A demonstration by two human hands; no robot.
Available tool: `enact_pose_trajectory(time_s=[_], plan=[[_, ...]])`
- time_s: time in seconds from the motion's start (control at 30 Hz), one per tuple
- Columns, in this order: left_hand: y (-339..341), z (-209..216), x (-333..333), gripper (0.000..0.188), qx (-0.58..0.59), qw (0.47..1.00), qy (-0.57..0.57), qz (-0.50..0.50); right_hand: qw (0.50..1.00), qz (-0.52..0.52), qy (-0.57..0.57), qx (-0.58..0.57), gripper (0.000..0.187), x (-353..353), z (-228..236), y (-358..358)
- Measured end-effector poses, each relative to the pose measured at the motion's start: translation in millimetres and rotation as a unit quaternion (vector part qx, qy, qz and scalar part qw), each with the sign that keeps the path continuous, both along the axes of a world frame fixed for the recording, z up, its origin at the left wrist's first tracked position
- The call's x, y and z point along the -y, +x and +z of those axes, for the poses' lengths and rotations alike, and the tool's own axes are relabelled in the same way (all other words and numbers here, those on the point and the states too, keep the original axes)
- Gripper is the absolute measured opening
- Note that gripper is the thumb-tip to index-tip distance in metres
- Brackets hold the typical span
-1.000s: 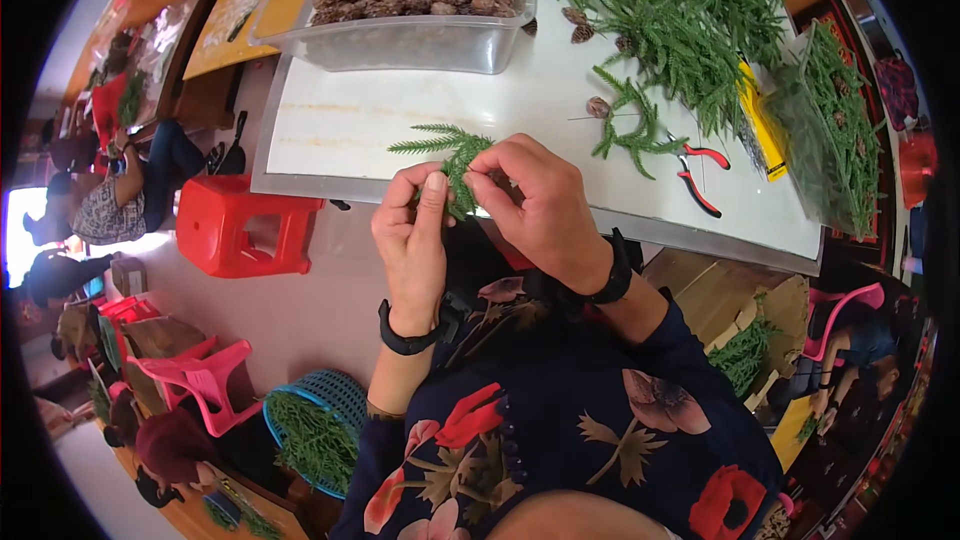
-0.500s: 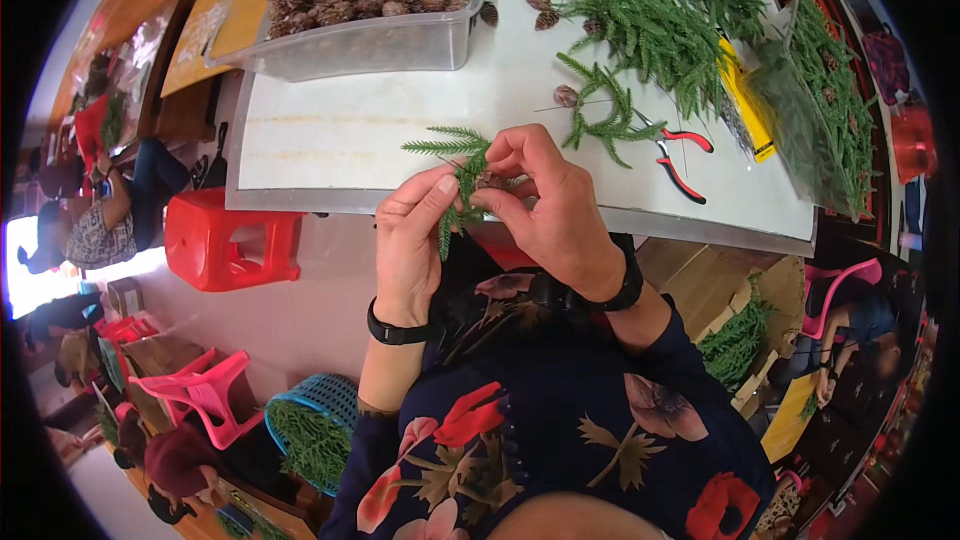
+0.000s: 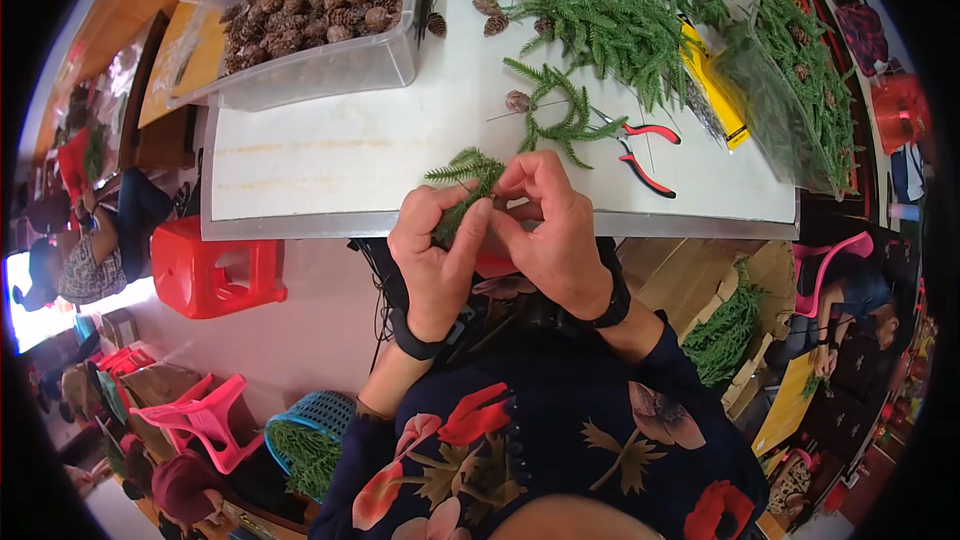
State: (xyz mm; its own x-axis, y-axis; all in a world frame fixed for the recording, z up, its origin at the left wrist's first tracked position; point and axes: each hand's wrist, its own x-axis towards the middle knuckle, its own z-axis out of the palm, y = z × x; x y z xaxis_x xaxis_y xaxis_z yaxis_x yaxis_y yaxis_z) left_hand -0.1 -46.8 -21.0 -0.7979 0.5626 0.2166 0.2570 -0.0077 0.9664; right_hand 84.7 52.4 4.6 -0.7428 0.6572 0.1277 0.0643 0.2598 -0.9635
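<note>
My left hand [image 3: 435,250] is closed around a green artificial pine sprig [image 3: 466,172], held just over the table's near edge. My right hand [image 3: 555,230] meets it there, thumb and fingertips pinched at the sprig's side. What they grip is mostly covered; half a second ago a small brown pine cone showed between these fingers. Farther off on the white table [image 3: 330,175] lie a curved green sprig [image 3: 570,125], a wired pine cone [image 3: 517,101] and pliers [image 3: 645,158] with red-and-black handles, jaws spread.
A clear plastic bin [image 3: 320,88] of pine cones stands at the back left. Green sprigs [image 3: 600,15] are heaped at the back, beside a yellow packet [image 3: 715,90] and a bag of greenery [image 3: 790,90]. A red stool [image 3: 185,268] and blue basket [image 3: 315,415] stand left.
My left hand has turned and drawn closer to the right, its thumb now near the right fingertips. The sprig has tilted. The view has shifted, so the table's things appear farther left.
</note>
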Motion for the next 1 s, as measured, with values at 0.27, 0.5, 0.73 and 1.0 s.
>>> enact_pose_trajectory(time_s=[0.27, 0.5, 0.73, 1.0], plan=[[7.0, 4.5, -3.1, 0.015, -0.138, 0.988, -0.036, 0.062, 0.995, 0.056, 0.081, 0.019, 0.029, -8.8, 1.8, 16.6], [8.7, 5.7, -0.8, 0.013, -0.117, 0.993, -0.032, 0.018, 0.993, 0.103, 0.049, 0.024, 0.021, -42.0, 18.6, 10.9], [15.7, 9.8, -2.3, 0.010, -0.101, 0.994, -0.042, -0.014, 0.970, 0.094, -0.221, -0.047, 0.016, -42.7, -5.5, 14.1], [16.8, 8.9, -2.7, 0.005, 0.160, 0.981, -0.002, -0.113, 0.965, 0.153, -0.212, -0.012, 0.008, -47.9, -2.1, 24.5]])
